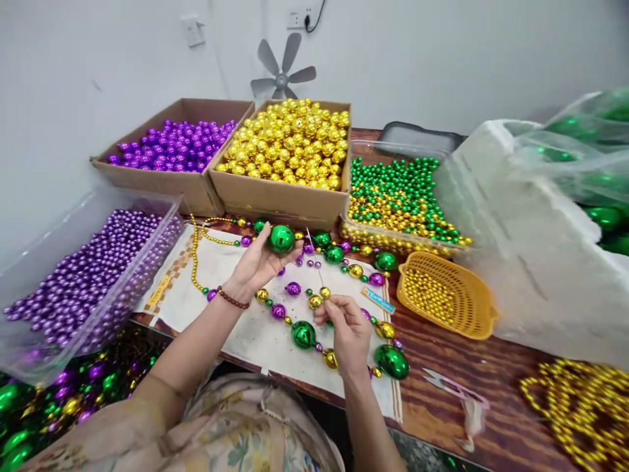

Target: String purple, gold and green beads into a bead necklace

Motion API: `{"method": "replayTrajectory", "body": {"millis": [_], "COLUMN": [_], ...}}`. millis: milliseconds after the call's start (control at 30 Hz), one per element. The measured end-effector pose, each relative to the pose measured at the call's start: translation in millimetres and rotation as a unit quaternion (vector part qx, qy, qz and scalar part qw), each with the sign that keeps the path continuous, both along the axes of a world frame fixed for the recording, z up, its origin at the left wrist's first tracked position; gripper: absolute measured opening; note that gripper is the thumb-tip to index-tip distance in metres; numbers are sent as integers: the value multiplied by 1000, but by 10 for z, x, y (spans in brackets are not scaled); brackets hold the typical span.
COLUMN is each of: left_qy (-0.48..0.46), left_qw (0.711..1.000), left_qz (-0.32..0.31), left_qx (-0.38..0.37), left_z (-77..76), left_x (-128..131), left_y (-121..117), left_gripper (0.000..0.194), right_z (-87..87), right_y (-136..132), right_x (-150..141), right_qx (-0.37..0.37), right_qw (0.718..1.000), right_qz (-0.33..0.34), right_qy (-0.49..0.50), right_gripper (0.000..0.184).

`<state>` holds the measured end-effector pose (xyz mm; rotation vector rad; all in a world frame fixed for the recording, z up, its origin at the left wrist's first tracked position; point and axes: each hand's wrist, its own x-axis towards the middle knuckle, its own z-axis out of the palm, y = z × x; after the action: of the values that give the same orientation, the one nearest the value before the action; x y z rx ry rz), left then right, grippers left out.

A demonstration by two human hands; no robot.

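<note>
My left hand [253,262], raised over the white cloth, has its fingers around a large shiny green bead [282,239]. With fingers pinched together, my right hand [351,331] grips a small gold bead [325,292]. A long thin needle [314,252] rises from that bead and leans up and left toward the green bead. Strung green, gold and purple beads curve across the cloth, among them a big green bead [303,334] and another green bead [392,362]. A loose purple bead [293,288] lies between my hands.
Cardboard boxes of purple beads [171,147] and gold beads [289,144] stand behind. Clear bins hold small purple beads [93,282] and mixed beads [398,196]. To the right are a yellow basket [484,311], pink-handled scissors [455,387], gold bead strands [584,413] and a foam box [511,249].
</note>
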<state>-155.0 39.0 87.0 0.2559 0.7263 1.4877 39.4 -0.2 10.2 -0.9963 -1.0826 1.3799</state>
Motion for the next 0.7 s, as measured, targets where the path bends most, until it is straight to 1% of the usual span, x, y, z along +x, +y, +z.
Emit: {"method": "replayTrajectory", "body": {"millis": [67, 133, 333, 533, 700], "left_qy": [-17, -27, -39, -34, -14], "left_qw": [1000, 999, 999, 999, 999], "left_qz": [7, 10, 12, 15, 28], "left_qx": [-15, -14, -3, 5, 28], "left_z": [-22, -39, -53, -37, -44], "left_x": [-70, -113, -150, -131, -112], "left_y": [60, 92, 92, 75, 52], "left_gripper": [34, 37, 38, 35, 32], "right_z": [8, 0, -17, -29, -39], "right_y": [-52, -91, -152, -193, -219], "right_x": [-20, -39, -92, -130, -142], "right_qx": [11, 12, 3, -17, -27], "right_qw": [999, 998, 996, 997, 997], "right_qz": [19, 33, 51, 46, 34], "right_qy": [-30, -51, -68, -67, -63], "right_gripper": [19, 19, 19, 20, 21]}}
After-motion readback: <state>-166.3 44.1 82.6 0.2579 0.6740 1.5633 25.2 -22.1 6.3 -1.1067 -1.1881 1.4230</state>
